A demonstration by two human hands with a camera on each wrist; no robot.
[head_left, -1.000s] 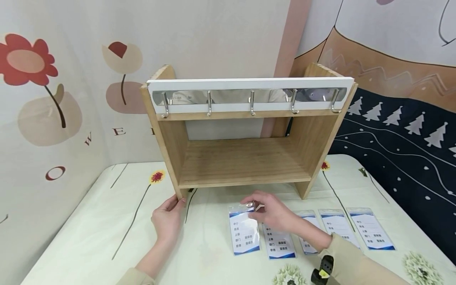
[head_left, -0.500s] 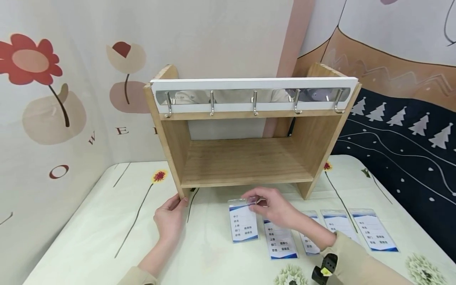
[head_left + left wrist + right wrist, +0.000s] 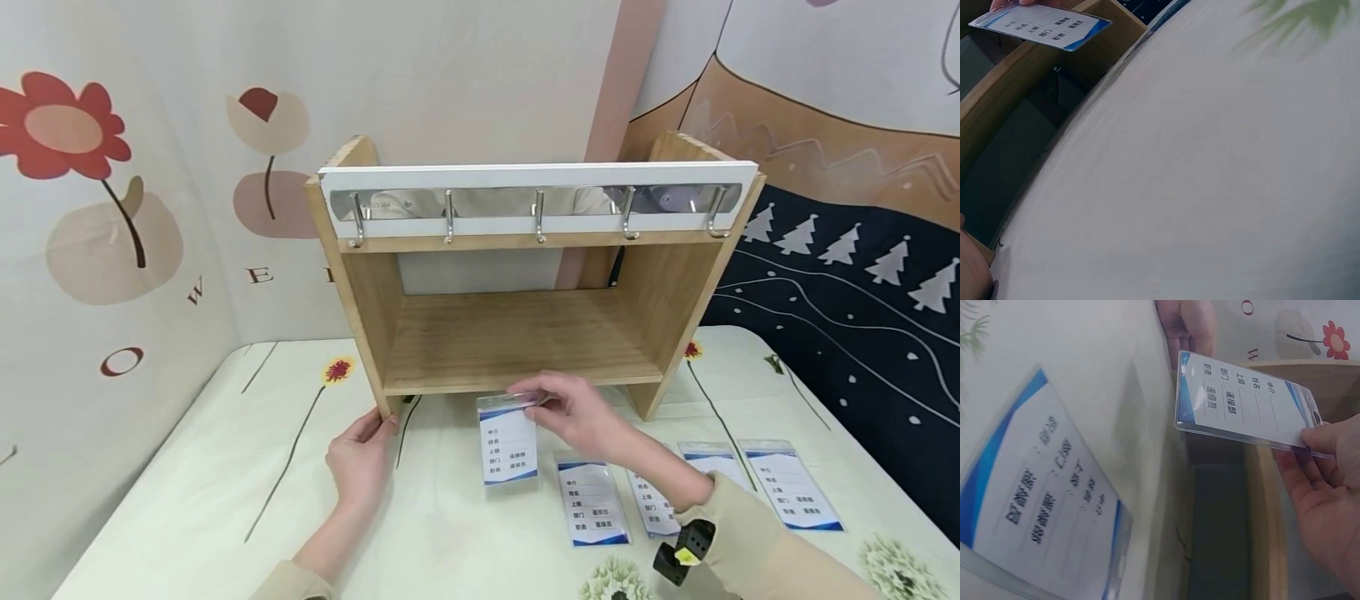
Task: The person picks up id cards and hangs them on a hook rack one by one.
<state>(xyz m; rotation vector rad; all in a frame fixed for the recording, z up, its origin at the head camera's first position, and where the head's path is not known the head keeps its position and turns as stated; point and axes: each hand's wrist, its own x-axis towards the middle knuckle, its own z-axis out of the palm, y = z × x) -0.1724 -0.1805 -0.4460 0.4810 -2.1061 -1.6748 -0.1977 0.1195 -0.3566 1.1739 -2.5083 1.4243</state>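
Note:
My right hand [image 3: 573, 417] pinches a clear-sleeved ID badge [image 3: 508, 446] by its top corner. The badge hangs upright, raised in front of the wooden shelf's [image 3: 517, 337] lower board, its printed face towards me. In the right wrist view, thumb and fingers clasp the slotted end of the badge [image 3: 1241, 403]. At the shelf's front left foot, my left hand [image 3: 360, 462] holds the wood between thumb and curled fingers. A white rail [image 3: 487, 177] with several metal hooks [image 3: 539, 217] runs across the shelf's top front.
Several more badges lie on the pale flowered cloth [image 3: 435, 533] at the right, including one badge [image 3: 593, 504] below my right hand and another badge [image 3: 795, 487] farthest right. Patterned curtains [image 3: 450, 75] stand behind the shelf. A dark watch-like device [image 3: 684, 552] is on my right wrist.
My right hand has lifted the badge upward from near the cloth towards the shelf's lower board. My left hand keeps its hold on the shelf's foot.

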